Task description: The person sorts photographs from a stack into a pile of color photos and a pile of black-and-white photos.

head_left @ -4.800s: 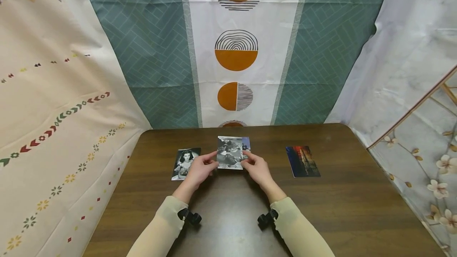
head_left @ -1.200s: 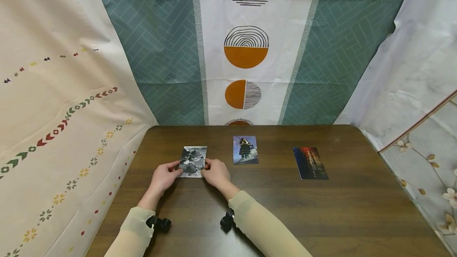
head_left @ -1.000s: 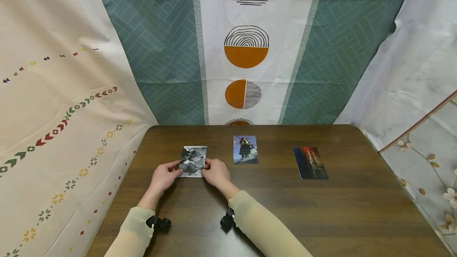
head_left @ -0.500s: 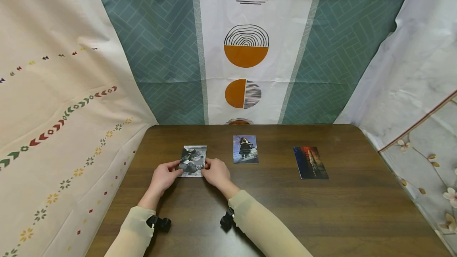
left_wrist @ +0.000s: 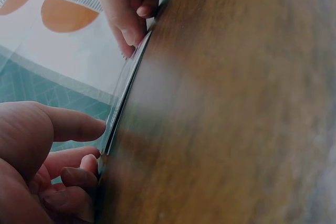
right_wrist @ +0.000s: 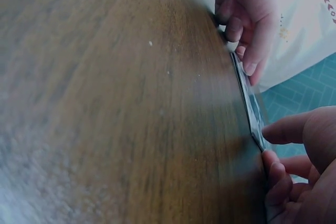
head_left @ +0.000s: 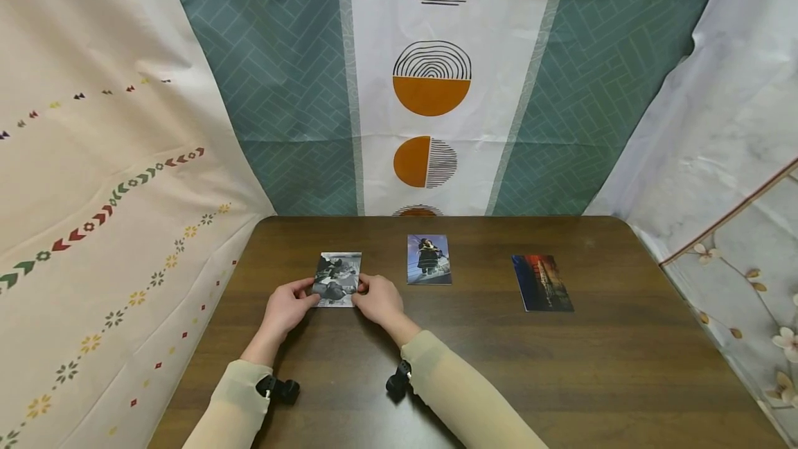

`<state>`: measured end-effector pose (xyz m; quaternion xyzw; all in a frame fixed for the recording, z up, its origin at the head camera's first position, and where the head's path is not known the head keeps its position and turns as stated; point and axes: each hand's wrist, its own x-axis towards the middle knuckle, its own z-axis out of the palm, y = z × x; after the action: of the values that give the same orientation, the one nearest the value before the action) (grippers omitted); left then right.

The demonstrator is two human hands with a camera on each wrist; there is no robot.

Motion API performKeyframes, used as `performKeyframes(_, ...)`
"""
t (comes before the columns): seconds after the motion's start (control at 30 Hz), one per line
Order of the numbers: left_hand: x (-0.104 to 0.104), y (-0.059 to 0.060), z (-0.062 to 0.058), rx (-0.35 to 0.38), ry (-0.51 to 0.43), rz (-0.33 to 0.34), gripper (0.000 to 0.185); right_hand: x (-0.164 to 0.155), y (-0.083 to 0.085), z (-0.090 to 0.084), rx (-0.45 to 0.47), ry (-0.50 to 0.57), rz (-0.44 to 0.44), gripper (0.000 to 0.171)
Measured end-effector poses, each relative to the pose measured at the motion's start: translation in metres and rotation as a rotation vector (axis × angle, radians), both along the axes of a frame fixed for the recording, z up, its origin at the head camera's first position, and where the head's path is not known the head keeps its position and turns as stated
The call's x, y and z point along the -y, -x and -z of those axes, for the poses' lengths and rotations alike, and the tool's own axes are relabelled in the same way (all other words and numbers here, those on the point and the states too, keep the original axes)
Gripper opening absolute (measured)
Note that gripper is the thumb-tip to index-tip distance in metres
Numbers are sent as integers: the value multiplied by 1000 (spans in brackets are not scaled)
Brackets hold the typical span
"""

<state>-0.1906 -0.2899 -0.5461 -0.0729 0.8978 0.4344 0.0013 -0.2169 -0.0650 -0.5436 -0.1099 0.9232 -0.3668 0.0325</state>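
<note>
While the black-and-white photo point(head_left: 337, 279) had been lifted off the blue photo point(head_left: 428, 259) at the table's middle seconds earlier, it now lay at the left of the table point(head_left: 474, 366), on top of where a portrait had been showing. Over the last second almost nothing moved: the left hand point(head_left: 288, 307) and right hand point(head_left: 377, 300) stayed pinching its two near corners, close together, apparently squaring it onto a pile. A red photo point(head_left: 542, 283) lay well apart on the right.
</note>
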Motion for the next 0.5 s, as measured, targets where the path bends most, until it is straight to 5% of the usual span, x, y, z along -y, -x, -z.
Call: performKeyframes(0.5, -1, -2, -2, 27, -71, -14, 47, -8, 1, 2, 12, 149, -49, 50)
